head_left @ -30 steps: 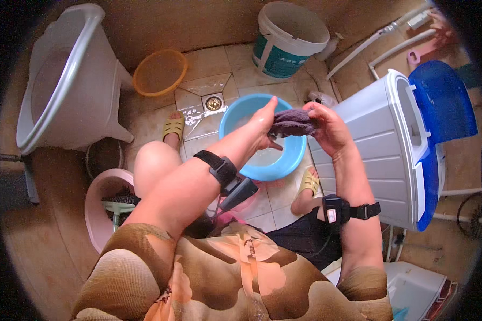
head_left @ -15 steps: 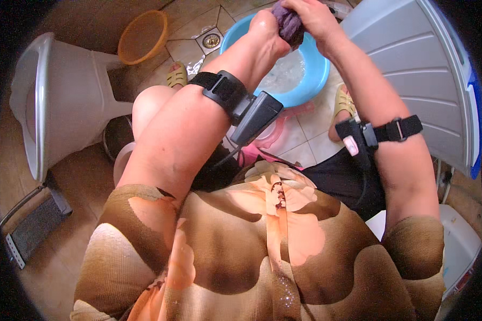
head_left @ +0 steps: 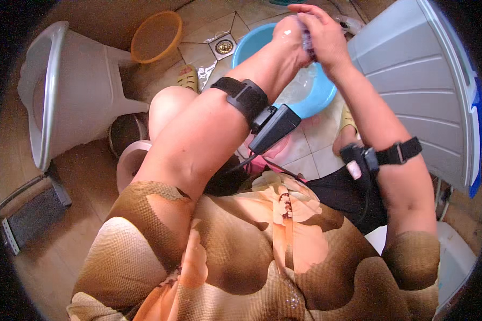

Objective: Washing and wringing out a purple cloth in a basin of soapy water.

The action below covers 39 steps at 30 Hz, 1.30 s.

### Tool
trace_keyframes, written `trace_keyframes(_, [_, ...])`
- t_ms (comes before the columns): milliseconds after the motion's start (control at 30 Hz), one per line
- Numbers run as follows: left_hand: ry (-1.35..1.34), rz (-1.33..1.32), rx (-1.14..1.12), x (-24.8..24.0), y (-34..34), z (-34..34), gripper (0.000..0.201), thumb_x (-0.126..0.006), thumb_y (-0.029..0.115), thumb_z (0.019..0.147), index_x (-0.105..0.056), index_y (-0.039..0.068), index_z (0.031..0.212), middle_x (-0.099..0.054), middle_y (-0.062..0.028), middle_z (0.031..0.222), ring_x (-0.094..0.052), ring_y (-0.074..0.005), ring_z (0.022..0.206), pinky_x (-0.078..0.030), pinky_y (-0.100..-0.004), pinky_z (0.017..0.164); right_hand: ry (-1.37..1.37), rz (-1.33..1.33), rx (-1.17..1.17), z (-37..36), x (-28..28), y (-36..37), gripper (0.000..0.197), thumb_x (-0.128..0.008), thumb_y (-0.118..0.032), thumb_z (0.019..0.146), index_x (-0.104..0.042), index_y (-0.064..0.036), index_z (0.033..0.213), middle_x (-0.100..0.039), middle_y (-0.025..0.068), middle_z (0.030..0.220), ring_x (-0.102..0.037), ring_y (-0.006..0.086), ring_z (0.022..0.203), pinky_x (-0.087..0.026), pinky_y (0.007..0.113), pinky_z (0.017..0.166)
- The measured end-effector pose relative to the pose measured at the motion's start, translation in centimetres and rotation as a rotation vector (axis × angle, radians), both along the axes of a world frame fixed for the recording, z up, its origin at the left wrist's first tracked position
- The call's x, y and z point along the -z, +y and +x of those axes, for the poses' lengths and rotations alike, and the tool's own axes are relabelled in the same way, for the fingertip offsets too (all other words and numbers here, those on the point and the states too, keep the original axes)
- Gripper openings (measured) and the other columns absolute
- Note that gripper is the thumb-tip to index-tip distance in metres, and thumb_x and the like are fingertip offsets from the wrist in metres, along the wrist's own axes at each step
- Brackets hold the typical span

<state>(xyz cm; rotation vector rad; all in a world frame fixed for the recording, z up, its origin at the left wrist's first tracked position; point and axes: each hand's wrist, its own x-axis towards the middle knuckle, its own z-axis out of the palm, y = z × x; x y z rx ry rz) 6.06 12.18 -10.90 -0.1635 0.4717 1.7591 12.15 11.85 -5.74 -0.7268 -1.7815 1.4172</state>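
Left arm: bare forearm rises from the lower left toward the top centre, elbow bent, with a black strap and a small black box-shaped unit worn just below the wrist.
Left hand [head_left: 289,32]: closed into a loose fist, wet and glistening, pressed against the right hand.
Right arm: bare forearm runs from the lower right up to the top centre, with a black strap and a small dark unit worn near the elbow.
Right hand [head_left: 321,32]: fingers curled inward, back of the hand facing the camera, closed over a small dark piece of cloth [head_left: 307,40] that shows only as a sliver between the two hands.
Relation: both hands meet, touching, at the top centre.
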Motion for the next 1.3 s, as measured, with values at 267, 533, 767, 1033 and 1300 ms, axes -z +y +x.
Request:
trace_keyframes(267, [0.169,-0.084,0.028,-3.5,-1.5,1.6,0.016,-0.044,0.018,0.088,-0.058,0.011,0.088,-0.061,-0.0051,0.084,-0.060,-0.0213,0.075,-0.049,-0.0371,0.068,-0.031,-0.183,0.040,1.8,3.1,4.6,0.032,-0.047,-0.016,0.086,-0.057,-0.0032,0.113,-0.059,0.0056,0.104,-0.054,0.0119,0.092,-0.042,0.024,0.084])
trace_keyframes(533, [-0.307,0.512,0.034,-2.0,-4.3,-0.8,0.026,-0.043,0.034,0.089,-0.058,0.013,0.092,-0.060,-0.0064,0.088,-0.058,-0.0230,0.080,-0.048,-0.0382,0.071,-0.107,0.259,-0.038,-0.3,-1.9,-1.9,0.031,-0.052,-0.026,0.086,-0.060,-0.0128,0.113,-0.060,0.0070,0.112,-0.054,0.0145,0.104,-0.037,0.025,0.092])
trace_keyframes(767, [0.074,-0.084,-0.011,-5.2,-3.1,1.1,0.029,-0.041,0.038,0.090,-0.057,0.015,0.095,-0.061,-0.0065,0.097,-0.058,-0.0221,0.092,-0.045,-0.0396,0.084,-0.139,0.093,0.029,0.5,2.1,3.1,0.034,-0.051,-0.024,0.085,-0.059,-0.0070,0.113,-0.059,0.0082,0.113,-0.054,0.0149,0.101,-0.039,0.026,0.089])
trace_keyframes(1033, [0.127,-0.119,0.024,-4.1,-2.4,1.8,0.028,-0.042,0.033,0.090,-0.056,0.008,0.093,-0.060,-0.0060,0.094,-0.057,-0.0227,0.086,-0.046,-0.0393,0.079,-0.244,0.394,0.049,1.2,1.7,4.2,0.031,-0.045,-0.016,0.088,-0.055,-0.0055,0.116,-0.056,0.0083,0.120,-0.054,0.0188,0.106,-0.038,0.028,0.094])
trace_keyframes(1300, [0.218,0.313,0.067,-1.5,-4.0,-6.1,0.032,-0.043,0.043,0.090,-0.054,0.014,0.088,-0.058,-0.0037,0.087,-0.054,-0.0205,0.081,-0.045,-0.0381,0.077,-0.025,0.188,-0.032,-2.4,-1.4,-2.9,0.043,-0.047,-0.030,0.088,-0.052,-0.0024,0.121,-0.047,0.0152,0.129,-0.044,0.0221,0.119,-0.030,0.028,0.100])
